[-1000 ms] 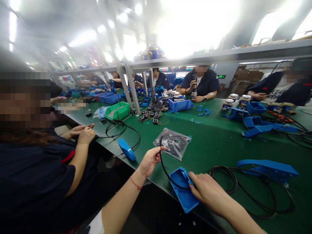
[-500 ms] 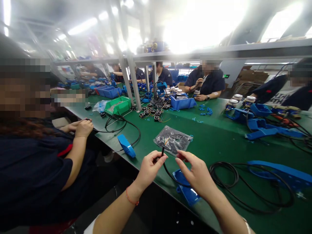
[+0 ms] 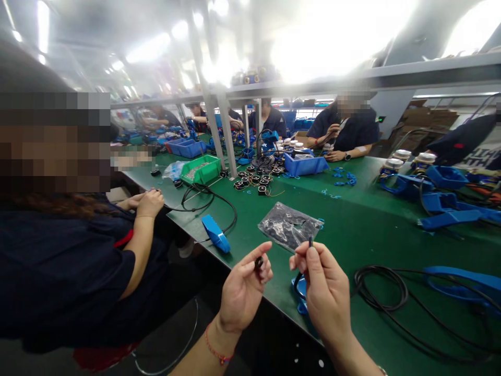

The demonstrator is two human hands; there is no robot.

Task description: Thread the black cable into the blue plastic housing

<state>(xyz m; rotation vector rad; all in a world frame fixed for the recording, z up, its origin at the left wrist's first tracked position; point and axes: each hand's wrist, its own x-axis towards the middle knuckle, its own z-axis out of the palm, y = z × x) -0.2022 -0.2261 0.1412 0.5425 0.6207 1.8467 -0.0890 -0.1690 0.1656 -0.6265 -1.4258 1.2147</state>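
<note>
My left hand point(image 3: 245, 290) is closed with curled fingers round a small dark, round piece point(image 3: 259, 262), its thumb and forefinger pointing up and right. My right hand point(image 3: 326, 282) pinches the end of a black cable point(image 3: 310, 242) between thumb and fingers, the tip standing upright above them. The cable loops down behind that hand toward a blue housing point(image 3: 299, 293) at the table edge, mostly hidden by the hand. Behind both hands lies a clear plastic bag point(image 3: 290, 224) of black parts.
On the green table point(image 3: 364, 224), a coiled black cable point(image 3: 381, 287) and a blue bracket point(image 3: 462, 282) lie at right. To the left are a blue part point(image 3: 215, 233) and a green bin point(image 3: 200, 169). A co-worker point(image 3: 78, 261) sits close at left. Metal posts point(image 3: 227, 136) rise beyond.
The cable end has passed from my left hand to my right, which has closed on it. A small dark piece now shows in my left hand. The view has turned slightly left.
</note>
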